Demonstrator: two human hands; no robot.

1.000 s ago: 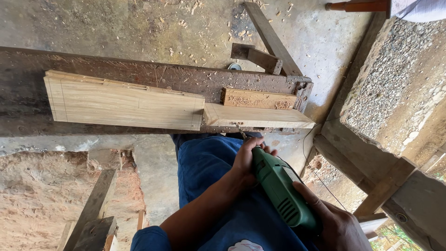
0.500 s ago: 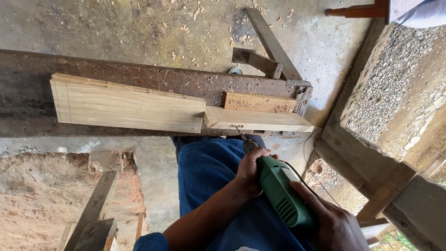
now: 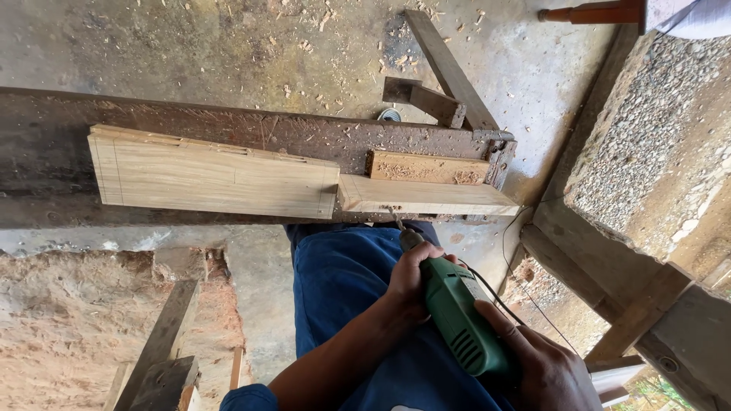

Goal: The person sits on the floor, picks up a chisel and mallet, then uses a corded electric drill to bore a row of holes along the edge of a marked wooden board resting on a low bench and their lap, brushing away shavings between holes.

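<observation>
Below, seen from the head camera, both hands gripped a green drill (image 3: 457, 316), the left hand (image 3: 411, 278) wrapped shut around its front, the right hand (image 3: 544, 365) closed on its rear, its bit near the plank (image 3: 426, 196) on the dark bench (image 3: 46, 152).

A rough carpentry workshop: pale planed boards (image 3: 221, 179) lie on a dark, worn timber workbench (image 3: 228, 129), wood shavings (image 3: 304, 30) litter the concrete floor (image 3: 190, 46), offcuts (image 3: 164, 350) lean about, and a green power drill (image 3: 455, 316) is in use.
</observation>
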